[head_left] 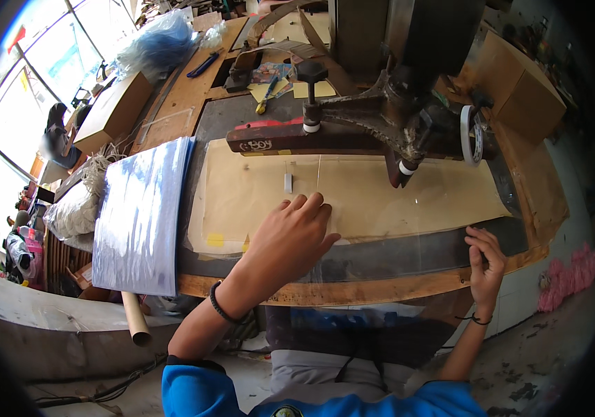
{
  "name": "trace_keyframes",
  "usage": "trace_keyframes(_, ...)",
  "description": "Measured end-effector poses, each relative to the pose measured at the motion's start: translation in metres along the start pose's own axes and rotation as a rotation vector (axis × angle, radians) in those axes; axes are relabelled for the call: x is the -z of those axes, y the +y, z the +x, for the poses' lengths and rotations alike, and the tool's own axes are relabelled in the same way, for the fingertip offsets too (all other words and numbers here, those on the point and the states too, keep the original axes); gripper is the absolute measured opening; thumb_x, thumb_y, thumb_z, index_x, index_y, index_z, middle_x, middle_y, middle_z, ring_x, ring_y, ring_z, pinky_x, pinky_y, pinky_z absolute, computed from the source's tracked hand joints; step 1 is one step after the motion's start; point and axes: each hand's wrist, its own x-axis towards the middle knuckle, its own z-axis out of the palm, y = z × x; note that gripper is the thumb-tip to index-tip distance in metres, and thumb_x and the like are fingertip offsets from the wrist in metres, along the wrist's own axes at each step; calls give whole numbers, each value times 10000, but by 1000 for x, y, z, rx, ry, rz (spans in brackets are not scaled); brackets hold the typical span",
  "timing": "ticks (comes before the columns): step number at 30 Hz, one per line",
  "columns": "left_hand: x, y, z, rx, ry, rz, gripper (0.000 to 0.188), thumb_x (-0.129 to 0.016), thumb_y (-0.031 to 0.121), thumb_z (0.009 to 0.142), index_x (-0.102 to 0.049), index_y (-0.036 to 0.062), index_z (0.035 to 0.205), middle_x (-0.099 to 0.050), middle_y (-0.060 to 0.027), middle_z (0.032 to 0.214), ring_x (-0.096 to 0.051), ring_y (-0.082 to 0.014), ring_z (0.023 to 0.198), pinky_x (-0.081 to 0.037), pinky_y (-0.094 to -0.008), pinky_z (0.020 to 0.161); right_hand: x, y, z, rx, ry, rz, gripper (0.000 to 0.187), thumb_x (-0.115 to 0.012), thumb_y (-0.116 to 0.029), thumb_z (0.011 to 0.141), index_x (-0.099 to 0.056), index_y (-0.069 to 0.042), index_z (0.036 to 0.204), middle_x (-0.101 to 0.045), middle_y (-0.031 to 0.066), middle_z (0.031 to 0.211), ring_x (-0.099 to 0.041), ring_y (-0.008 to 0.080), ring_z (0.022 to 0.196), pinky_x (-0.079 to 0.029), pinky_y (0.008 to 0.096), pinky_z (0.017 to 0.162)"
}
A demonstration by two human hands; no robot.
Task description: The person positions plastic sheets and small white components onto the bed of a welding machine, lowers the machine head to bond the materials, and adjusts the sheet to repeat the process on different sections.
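Across center of frame: wood-edged surface (370, 295) with dark mat. Upper center to right: black machine (360, 115), long dark bar (346, 144) over back of mat. In front of bar: tan sheet (255, 208), lying mostly flat. Left of frame: stack of glossy clear sheets (141, 215). Center, over tan sheet: apparently clear film (370, 215), edges faint. Just left of center: left hand (294, 233), fingers bent, thumb spread apart, nothing visibly gripped. Right of frame, near front edge: right hand (486, 260), fingers curled; cannot tell if pinching film. Upper right: white ring (465, 135). Smallest, beyond left fingers: white block (288, 183).

For good work, probably best to smooth film lightly, tension both sides evenly, square edges to tan sheet, avoid nudging block, and leave fingers clear of bar.
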Motion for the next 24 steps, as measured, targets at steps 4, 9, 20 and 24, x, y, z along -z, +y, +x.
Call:
trace_keyframes(4, -7, -8, 12, -46, 38, -15, 341, -716, 268, 879, -605, 6, 1066, -572, -153, 1121, -589, -324, 1084, -493, -424, 913, -3, -10, 14, 95, -27, -40, 252, -633, -235, 956, -726, -1, 978, -725, 124, 1102, -629, 317, 1161, -422, 477, 1071)
trace_keyframes(9, -18, -15, 10, -72, 115, -71, 383, -748, 263, 843, -565, 34, 1090, -525, -213, 1283, -557, -380, 1205, -483, -443, 984, -11, -20, 29, 116, -377, -189, 395, -664, -367, 917, -730, -22, 1099, -631, 172, 1330, -491, 389, 1345, -296, 546, 1158)
trace_keyframes(20, -15, -18, 8, 11, -15, -156, 586, -727, 302, 874, -503, -16, 1312, -421, -234, 1500, -455, -389, 1370, -422, -446, 1102, -10, -15, 32, 83, -442, -244, 490, -613, -430, 927, -711, -5, 1150, -635, 177, 1323, -492, 415, 1329, -281, 578, 1150)
trace_keyframes(24, -16, -16, 11, -9, 15, -119, 545, -732, 272, 866, -541, -23, 1283, -475, -220, 1440, -503, -380, 1312, -441, -431, 1070, -8, -14, 32, 86, -439, -247, 502, -612, -430, 930, -698, -1, 1175, -640, 178, 1315, -492, 417, 1328, -283, 577, 1148)
